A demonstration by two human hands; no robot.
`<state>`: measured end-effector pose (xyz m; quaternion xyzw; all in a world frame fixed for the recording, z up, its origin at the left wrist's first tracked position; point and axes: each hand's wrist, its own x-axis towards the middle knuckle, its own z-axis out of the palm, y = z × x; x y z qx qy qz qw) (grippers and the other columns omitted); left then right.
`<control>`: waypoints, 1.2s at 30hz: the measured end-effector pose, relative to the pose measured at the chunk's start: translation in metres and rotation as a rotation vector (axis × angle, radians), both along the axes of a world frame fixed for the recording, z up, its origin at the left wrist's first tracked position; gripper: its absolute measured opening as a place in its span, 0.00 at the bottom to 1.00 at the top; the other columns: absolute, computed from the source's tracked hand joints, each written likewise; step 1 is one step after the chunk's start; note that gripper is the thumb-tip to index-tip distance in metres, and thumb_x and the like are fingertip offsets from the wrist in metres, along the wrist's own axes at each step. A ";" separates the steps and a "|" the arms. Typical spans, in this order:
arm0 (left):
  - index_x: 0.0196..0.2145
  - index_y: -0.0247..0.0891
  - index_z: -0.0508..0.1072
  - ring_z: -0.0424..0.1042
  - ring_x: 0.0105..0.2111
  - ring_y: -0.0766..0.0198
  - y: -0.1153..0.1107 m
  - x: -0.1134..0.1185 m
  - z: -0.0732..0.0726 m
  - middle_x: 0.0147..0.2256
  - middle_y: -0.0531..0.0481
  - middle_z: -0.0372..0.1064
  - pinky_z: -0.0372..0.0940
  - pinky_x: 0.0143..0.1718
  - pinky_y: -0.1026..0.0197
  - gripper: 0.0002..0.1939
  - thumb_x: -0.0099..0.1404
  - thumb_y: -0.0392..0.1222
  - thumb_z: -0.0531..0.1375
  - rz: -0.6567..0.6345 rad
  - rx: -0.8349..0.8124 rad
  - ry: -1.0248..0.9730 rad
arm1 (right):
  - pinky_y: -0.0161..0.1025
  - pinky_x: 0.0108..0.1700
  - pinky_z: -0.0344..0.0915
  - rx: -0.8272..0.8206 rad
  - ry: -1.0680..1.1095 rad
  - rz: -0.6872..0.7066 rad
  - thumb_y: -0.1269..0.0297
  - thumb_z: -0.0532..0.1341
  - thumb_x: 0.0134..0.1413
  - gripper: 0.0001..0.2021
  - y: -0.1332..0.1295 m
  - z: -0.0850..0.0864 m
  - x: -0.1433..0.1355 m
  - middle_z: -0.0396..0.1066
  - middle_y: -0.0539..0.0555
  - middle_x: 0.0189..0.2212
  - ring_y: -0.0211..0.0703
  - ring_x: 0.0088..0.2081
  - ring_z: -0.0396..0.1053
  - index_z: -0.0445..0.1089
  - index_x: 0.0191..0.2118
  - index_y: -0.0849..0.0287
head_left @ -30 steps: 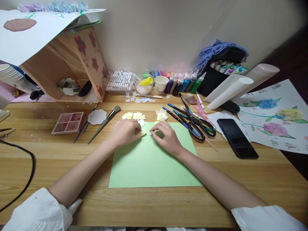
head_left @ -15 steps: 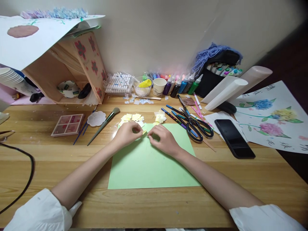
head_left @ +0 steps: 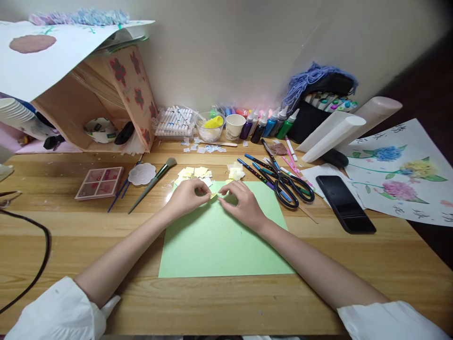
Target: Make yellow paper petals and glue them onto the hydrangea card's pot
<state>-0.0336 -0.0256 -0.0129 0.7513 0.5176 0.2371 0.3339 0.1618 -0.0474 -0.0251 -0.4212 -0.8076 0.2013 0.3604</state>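
Note:
My left hand (head_left: 188,197) is closed in a pinch on a small yellow piece of paper (head_left: 213,195), over the top part of a light green sheet (head_left: 226,250). My right hand (head_left: 242,203) is just to the right of that piece, its thumb and forefinger a little apart with nothing visible between them. Behind my left hand lies a pile of yellow paper squares (head_left: 194,173). More pale yellow paper pieces (head_left: 236,171) lie in a heap beyond my right hand.
Black-handled scissors (head_left: 283,184) lie on several pens right of the sheet, with a phone (head_left: 345,204) farther right. On the left are a makeup brush (head_left: 152,185), a flower-shaped palette (head_left: 142,174) and a four-part case (head_left: 100,183). A paper cup (head_left: 234,127) and paint bottles (head_left: 271,126) stand behind.
My right thumb and forefinger have parted slightly beside the yellow piece. My left hand keeps its pinch and has hardly moved.

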 end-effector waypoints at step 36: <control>0.30 0.37 0.72 0.66 0.30 0.66 -0.019 0.023 0.009 0.30 0.51 0.71 0.59 0.31 0.64 0.12 0.63 0.46 0.54 -0.015 -0.007 -0.213 | 0.38 0.37 0.65 -0.405 0.445 0.020 0.60 0.61 0.53 0.07 0.007 -0.004 0.005 0.70 0.52 0.31 0.39 0.33 0.67 0.70 0.34 0.58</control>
